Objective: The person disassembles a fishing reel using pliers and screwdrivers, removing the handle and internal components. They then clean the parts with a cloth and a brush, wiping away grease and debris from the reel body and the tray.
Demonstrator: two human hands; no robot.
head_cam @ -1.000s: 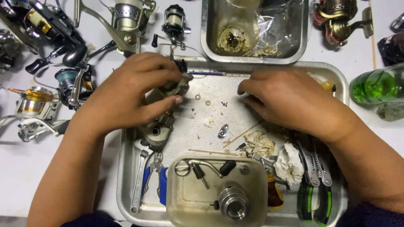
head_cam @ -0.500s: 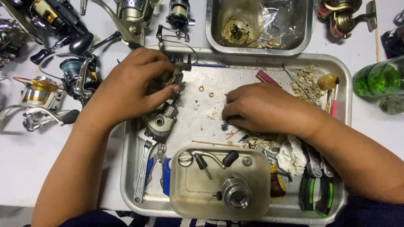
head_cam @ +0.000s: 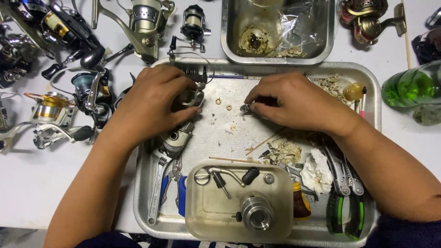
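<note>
On the tray (head_cam: 373, 92), left hand (head_cam: 154, 103) clenches the reel body (head_cam: 177, 138); right hand (head_cam: 294, 103) pinches a small part (head_cam: 244, 109), mid-disassembly; next calls for steady, fine fingerwork.

The work surface is a white tabletop (head_cam: 27, 183), flat and matte, filling the view from edge to edge. No wall, window or floor is visible, apart from a thin dark strip along the bottom edge that cannot be identified. Lighting is even and comes from above: shadows under objects are short and soft, and the white surface shows no strong glare. Polished metal on the table carries diffuse highlights. The tabletop shows a few faint marks, most visible at the lower left.
</note>
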